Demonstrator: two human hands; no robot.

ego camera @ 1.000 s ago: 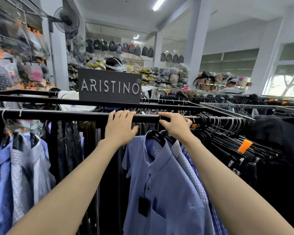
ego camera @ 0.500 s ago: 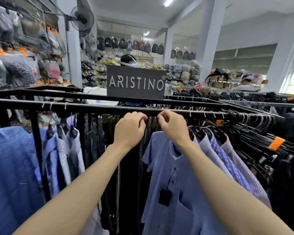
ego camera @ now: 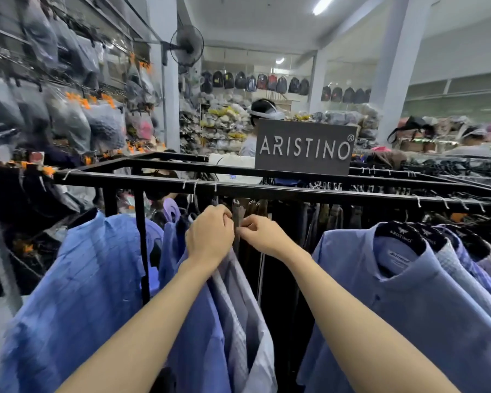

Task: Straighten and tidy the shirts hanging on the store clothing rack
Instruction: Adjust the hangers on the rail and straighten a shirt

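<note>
- While both arms reach forward from the near edge, the left hand point(ego camera: 209, 236) and right hand point(ego camera: 262, 236) meet just below the black clothing rail point(ego camera: 295, 191), almost touching each other.
- Left hand: fingers curled over, knuckles up, closed round the top of a cluster of shirts point(ego camera: 233, 307) in blue and pale lilac that hangs directly beneath it; exactly what it clasps, hanger neck or collar, is hidden by the hand itself.
- Right hand: fingers curled, thumb and fingertips pinching something small at the same spot; what they pinch cannot be made out.
- A blue checked shirt point(ego camera: 77, 293) hangs to the left, past a black upright post point(ego camera: 142, 245) of the rack.
- To the right, set apart from the held cluster by a gap showing dark garments behind, hangs a row of blue shirts point(ego camera: 408, 302) on black hangers printed with the brand name.
- A dark ARISTINO sign point(ego camera: 304, 147) stands on the far rail of the rack.
- Beyond it stands a person point(ego camera: 255, 129) wearing a white headset, with a row of backpacks point(ego camera: 255, 80) on the far wall and a wall fan point(ego camera: 186, 48) on a pillar.
- Bagged goods point(ego camera: 68, 117) hang at far left, blurred.
</note>
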